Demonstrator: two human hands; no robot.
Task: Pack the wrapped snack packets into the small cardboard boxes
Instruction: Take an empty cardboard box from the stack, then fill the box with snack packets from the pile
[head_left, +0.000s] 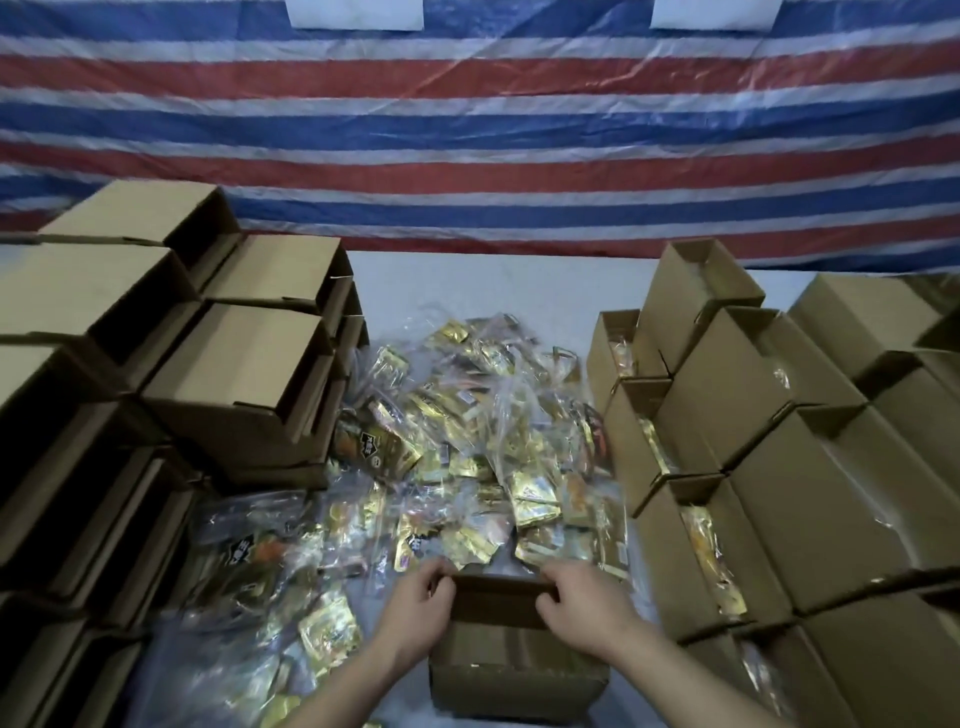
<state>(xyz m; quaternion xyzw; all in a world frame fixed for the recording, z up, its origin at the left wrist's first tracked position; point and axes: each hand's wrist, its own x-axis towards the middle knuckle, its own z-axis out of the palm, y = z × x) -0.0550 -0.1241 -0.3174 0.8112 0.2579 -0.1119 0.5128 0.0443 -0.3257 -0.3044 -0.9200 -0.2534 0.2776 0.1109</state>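
Gripping box (511, 660) flap: left hand (423, 597), right hand (584, 597).

Backdrop: red, white and blue striped tarp (478, 130) across the far side. Two white panels (356, 13) at top edge. Pale grey work surface (493, 286) below.

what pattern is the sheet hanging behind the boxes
Red, white and blue horizontal stripes on the sheet, seen in the head view.
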